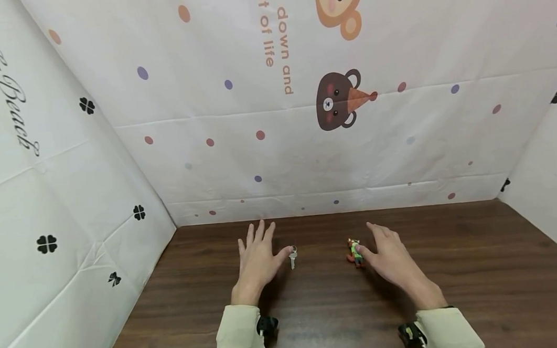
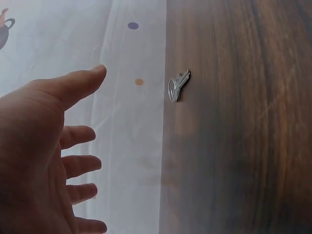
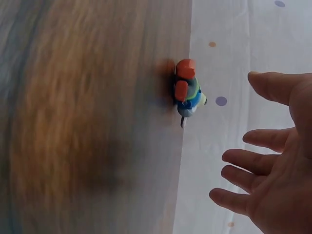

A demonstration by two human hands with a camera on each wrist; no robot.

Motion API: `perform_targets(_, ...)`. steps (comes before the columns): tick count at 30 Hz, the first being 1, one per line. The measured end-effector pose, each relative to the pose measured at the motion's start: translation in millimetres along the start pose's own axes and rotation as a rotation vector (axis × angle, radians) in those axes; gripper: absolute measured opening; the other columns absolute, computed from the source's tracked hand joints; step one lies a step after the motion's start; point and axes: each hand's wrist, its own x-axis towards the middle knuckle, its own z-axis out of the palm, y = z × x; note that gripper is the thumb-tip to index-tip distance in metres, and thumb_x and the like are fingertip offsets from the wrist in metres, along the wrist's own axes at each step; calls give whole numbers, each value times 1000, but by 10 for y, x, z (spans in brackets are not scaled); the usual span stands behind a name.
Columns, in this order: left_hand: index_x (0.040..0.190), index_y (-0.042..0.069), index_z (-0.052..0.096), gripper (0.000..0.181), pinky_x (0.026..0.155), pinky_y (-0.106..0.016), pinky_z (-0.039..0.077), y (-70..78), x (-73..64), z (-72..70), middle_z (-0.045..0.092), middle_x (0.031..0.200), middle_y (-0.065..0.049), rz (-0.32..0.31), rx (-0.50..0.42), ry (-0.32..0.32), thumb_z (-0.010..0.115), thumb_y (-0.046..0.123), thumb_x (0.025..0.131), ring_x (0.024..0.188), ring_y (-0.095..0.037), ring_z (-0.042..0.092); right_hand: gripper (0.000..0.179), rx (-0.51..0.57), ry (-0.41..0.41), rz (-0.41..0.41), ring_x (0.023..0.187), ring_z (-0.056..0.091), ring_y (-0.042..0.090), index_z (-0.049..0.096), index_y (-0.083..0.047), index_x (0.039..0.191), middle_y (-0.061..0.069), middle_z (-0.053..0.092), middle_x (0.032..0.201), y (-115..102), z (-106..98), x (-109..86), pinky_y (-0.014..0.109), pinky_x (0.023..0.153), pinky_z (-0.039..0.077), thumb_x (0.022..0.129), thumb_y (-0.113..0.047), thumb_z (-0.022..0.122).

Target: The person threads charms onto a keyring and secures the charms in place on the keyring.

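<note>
Silver keys on a ring (image 1: 293, 258) lie on the brown wooden table, just right of my left hand (image 1: 258, 262). In the left wrist view the keys (image 2: 179, 87) are apart from the spread thumb and fingers of that hand (image 2: 44, 141). A small figurine (image 1: 354, 252) in orange, green and dark blue sits to the left of my right hand (image 1: 395, 260), whose thumb overlaps it in the head view. The right wrist view has a gap between the figurine (image 3: 186, 83) and the extended fingers of that hand (image 3: 278, 161). Neither hand holds anything.
The wooden table (image 1: 313, 303) runs back to a white cloth wall (image 1: 240, 160) printed with dots and cartoon bears. White cloth sides with dark clover prints stand at the left (image 1: 81, 205) and right (image 1: 549, 191). Dark devices are strapped at both wrists.
</note>
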Motion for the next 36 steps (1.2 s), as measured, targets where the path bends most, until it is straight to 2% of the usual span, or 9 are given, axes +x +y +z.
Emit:
perform_targets(6,157,6,51,73,117,-72,28,-16,13,81,48,159,-22,4,24,-26,77,41,99,149,-44,40,64,23,-5,4,138,45,57,42,14,152,40,46,149,-43,94,56,69,107,42,105,-21,67)
perform_targets(11,152,3,57,67,112,-64,41,-53,12,141,58,149,-21,9,35,-52,79,37,98,137,-44,53,57,23,-4,9,131,54,53,51,13,145,37,55,141,-71,160,112,64,103,47,102,-17,71)
perform_targets(14,148,2,60,63,106,-60,48,-58,22,178,61,146,-21,14,23,-70,79,36,98,134,-43,56,54,27,7,13,124,60,50,55,14,141,35,60,134,-70,177,135,62,100,50,100,-16,73)
perform_targets(20,143,3,65,57,102,-58,52,-41,38,258,61,145,-19,20,26,-117,78,35,99,132,-40,59,46,56,14,44,112,66,43,61,12,135,29,66,126,-46,206,179,58,93,54,98,-12,75)
perform_targets(26,136,6,70,50,98,-56,55,-9,42,289,67,138,-16,47,68,-124,81,35,97,127,-38,63,45,29,-43,111,102,66,37,62,11,131,26,66,119,-18,213,226,56,90,54,95,-10,79)
perform_targets(32,129,9,75,43,90,-54,58,-4,45,287,69,133,-16,76,123,-96,85,31,93,119,-38,65,49,45,-83,88,107,65,39,62,10,133,27,66,122,-13,207,246,56,91,54,93,-11,81)
perform_targets(36,131,13,75,41,90,-57,57,1,31,277,67,135,-16,71,144,-109,84,30,94,119,-39,64,54,74,-110,77,116,59,44,60,10,137,30,62,130,-12,195,233,58,95,52,90,-6,79)
